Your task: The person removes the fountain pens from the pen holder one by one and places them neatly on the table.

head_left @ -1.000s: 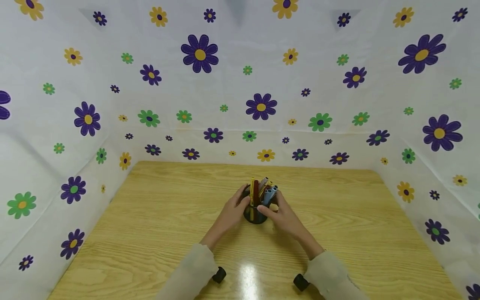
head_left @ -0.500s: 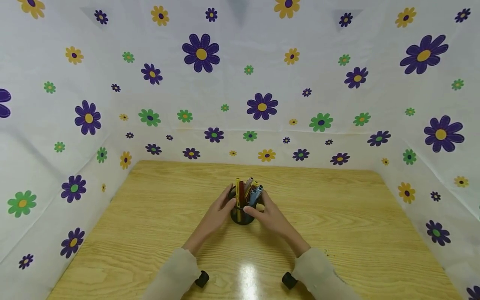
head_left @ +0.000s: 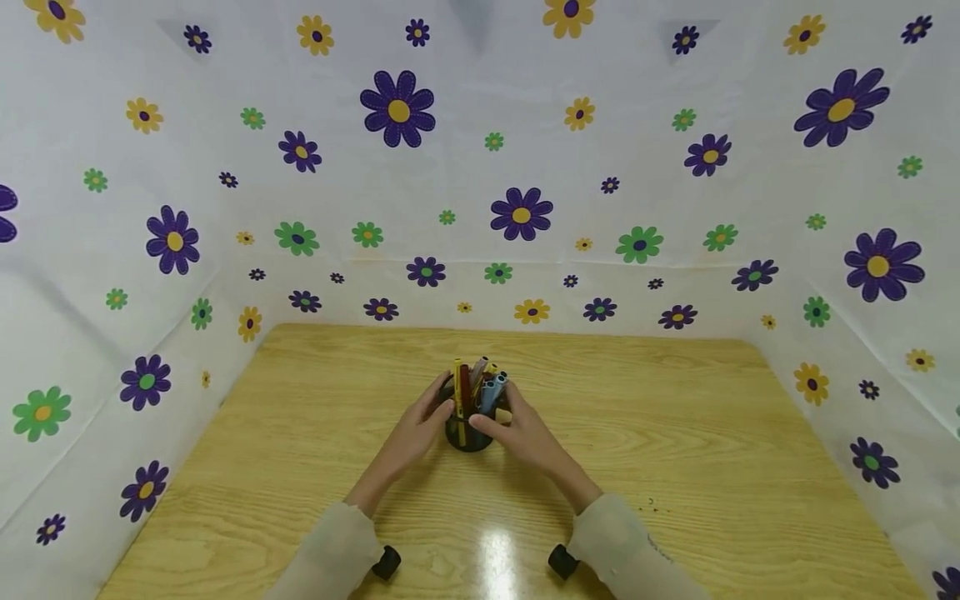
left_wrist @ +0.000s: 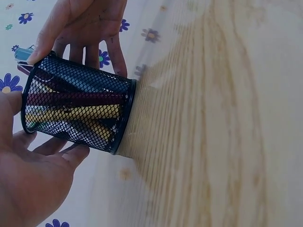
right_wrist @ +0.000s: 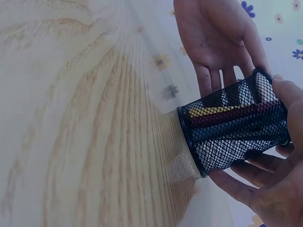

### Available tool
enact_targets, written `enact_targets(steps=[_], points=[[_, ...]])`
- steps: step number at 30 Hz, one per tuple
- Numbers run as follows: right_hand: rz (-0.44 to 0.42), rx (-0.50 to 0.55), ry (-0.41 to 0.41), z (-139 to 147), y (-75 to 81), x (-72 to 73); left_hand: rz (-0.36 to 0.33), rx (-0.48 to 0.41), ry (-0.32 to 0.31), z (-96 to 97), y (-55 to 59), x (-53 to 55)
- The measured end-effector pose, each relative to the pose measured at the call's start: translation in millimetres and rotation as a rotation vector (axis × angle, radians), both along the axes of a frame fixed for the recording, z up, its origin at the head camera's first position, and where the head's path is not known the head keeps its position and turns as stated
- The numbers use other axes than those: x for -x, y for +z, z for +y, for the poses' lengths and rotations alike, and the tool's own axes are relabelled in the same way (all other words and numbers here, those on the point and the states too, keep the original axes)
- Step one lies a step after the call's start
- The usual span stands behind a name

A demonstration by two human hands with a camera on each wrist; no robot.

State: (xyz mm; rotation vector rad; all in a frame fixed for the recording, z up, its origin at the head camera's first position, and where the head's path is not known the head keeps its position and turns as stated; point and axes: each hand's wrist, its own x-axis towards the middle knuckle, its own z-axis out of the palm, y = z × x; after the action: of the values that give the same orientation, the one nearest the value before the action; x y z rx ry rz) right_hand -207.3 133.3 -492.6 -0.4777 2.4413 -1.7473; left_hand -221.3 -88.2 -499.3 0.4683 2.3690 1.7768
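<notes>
A black mesh pen holder stands upright at the table's middle, its base at the wooden surface. In it are several pens and markers, among them a yellow pen, a dark red marker and light blue pens. My left hand holds the holder's left side, thumb near the rim. From the opposite side my right hand grips it, its thumb across the front of the rim. Through the mesh in the left wrist view, the pens show inside. Some fingers are hidden behind the holder.
The wooden table spreads out around the hands. White cloth walls with printed flowers enclose its back and sides. A few tiny dark specks lie right of the right forearm. Black wrist devices sit at both cuffs.
Both hands have moved left across the table together with the pen holder, more slowly in the last half second. Their hold on it looks the same.
</notes>
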Motion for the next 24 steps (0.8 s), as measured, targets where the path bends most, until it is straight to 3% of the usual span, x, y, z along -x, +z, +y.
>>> enact_targets(steps=[15,24], points=[[-0.013,-0.004,0.013,-3.2,0.5,1.5,-0.006,-0.020,-0.030,-5.7,0.7,-0.7],[-0.021,-0.002,-0.022,0.0,0.7,-1.9,-0.025,-0.055,-0.032,0.2,1.1,-0.7]])
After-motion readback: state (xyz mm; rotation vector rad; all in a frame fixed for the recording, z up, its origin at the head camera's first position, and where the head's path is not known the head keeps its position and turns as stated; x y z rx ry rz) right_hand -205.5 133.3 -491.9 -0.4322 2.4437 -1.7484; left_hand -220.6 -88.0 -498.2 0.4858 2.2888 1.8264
